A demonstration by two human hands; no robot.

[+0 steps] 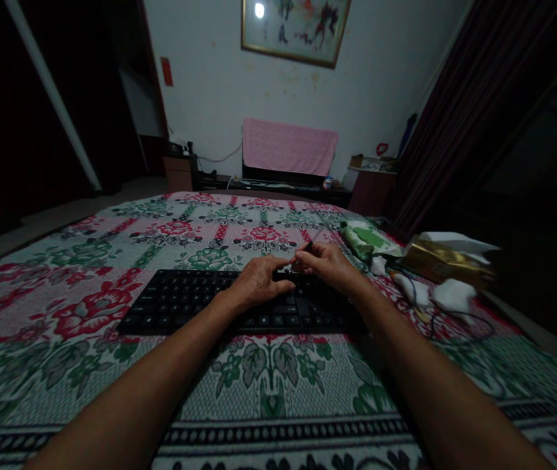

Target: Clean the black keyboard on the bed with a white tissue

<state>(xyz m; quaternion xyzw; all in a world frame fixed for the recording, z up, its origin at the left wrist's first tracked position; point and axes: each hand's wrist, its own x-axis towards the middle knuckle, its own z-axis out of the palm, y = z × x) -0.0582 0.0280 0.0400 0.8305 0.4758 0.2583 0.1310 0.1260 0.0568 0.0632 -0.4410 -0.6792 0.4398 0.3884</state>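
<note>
A black keyboard (180,301) lies flat on a bed covered with a floral red-and-green spread (87,274). My left hand (259,282) rests on the keyboard's right-middle part, fingers curled down onto the keys. My right hand (327,262) is just beside it, fingers pinched round a thin dark stick-like tool (312,243) whose tip points down near the keys where both hands meet. What the tool is I cannot tell in the dim light.
On the bed to the right lie a green-and-white packet (369,238), a gold tissue box (442,261), crumpled white tissues (452,294) and a dark cable (454,320). A pink cloth (288,147) covers furniture by the far wall.
</note>
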